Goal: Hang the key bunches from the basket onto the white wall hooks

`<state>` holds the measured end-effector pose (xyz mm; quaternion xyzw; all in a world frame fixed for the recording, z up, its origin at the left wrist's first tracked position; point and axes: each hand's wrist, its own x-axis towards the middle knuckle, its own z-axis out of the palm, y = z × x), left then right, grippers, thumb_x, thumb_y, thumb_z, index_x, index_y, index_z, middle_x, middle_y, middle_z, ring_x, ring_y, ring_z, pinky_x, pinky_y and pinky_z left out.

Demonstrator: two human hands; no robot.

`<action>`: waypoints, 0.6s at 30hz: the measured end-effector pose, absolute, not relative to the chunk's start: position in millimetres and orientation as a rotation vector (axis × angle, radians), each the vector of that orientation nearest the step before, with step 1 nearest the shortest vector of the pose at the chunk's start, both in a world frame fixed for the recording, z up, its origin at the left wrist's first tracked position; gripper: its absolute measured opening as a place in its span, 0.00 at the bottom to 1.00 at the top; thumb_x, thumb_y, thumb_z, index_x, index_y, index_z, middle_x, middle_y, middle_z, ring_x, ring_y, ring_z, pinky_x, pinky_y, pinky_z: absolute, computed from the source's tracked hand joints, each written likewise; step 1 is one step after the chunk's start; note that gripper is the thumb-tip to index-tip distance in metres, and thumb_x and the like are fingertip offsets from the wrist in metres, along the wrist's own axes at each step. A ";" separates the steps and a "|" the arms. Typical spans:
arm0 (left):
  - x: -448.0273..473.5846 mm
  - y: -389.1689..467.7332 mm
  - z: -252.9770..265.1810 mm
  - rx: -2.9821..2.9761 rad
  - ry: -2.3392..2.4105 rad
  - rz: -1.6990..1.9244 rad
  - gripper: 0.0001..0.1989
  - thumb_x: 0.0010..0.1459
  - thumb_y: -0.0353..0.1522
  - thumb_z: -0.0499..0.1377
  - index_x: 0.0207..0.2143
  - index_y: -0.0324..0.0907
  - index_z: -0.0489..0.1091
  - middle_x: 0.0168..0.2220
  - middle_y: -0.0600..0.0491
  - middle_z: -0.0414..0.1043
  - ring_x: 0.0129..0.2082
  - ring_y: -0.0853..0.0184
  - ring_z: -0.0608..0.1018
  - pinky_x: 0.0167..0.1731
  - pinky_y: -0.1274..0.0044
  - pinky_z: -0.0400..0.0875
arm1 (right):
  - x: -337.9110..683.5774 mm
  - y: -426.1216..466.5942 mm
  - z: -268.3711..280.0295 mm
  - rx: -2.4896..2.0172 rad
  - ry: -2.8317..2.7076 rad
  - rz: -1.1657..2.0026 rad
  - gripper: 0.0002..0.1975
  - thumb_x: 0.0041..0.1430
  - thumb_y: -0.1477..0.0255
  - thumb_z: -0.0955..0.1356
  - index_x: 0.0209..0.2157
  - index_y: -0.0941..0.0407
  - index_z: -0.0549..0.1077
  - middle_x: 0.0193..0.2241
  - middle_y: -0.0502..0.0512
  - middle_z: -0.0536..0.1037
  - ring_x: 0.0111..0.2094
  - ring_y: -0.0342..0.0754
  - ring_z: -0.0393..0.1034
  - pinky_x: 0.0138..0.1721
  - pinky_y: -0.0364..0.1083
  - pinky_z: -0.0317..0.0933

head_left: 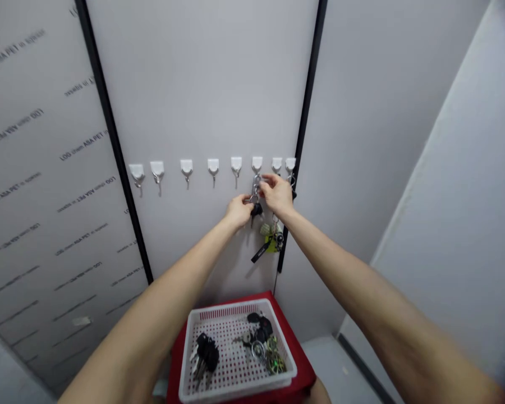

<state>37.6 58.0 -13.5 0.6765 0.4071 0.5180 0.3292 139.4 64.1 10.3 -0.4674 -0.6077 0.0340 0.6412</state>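
My left hand (239,212) pinches a bunch of keys (256,210) with black heads, near its metal ring. My right hand (278,194) is closed around the upper part of the same bunch, at its metal chain (256,184). The chain reaches up to the sixth white wall hook (257,163) from the left; whether it is over the hook cannot be made out. Just below my right hand hangs another key bunch with a yellow-green charm (271,242) and a black strap tag (261,252). My right fingers partly cover the seventh hook (276,164).
More white hooks run leftward, such as the leftmost hook (137,171). Something dark hangs from the rightmost hook (290,164). Below, a white plastic basket (238,391) sits on a red surface (305,370), holding black-headed keys (207,354) and a mixed key pile (263,339).
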 end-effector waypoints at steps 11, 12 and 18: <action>-22.4 -9.0 -197.7 1.795 1.260 0.853 0.10 0.45 0.26 0.49 0.33 0.37 0.64 0.34 0.50 0.68 0.34 0.71 0.69 0.38 0.77 0.61 | 150.1 -29.2 -168.7 -1.404 -2.459 0.246 0.09 0.43 0.77 0.60 0.28 0.59 0.68 0.27 0.54 0.71 0.28 0.42 0.63 0.30 0.40 0.55; -22.6 -15.5 -211.7 1.825 1.269 0.793 0.11 0.45 0.26 0.49 0.33 0.37 0.64 0.34 0.50 0.68 0.33 0.71 0.69 0.37 0.77 0.61 | 150.3 -33.0 -182.2 -1.450 -2.554 0.257 0.09 0.43 0.77 0.60 0.29 0.58 0.68 0.27 0.54 0.71 0.29 0.43 0.63 0.30 0.41 0.55; -10.0 -39.2 -240.1 2.251 1.241 0.517 0.16 0.42 0.26 0.51 0.38 0.40 0.62 0.39 0.49 0.64 0.40 0.66 0.64 0.42 0.76 0.55 | 146.5 -36.5 -211.8 -1.567 -2.809 -0.021 0.11 0.45 0.78 0.59 0.31 0.57 0.68 0.30 0.58 0.70 0.36 0.50 0.60 0.36 0.47 0.52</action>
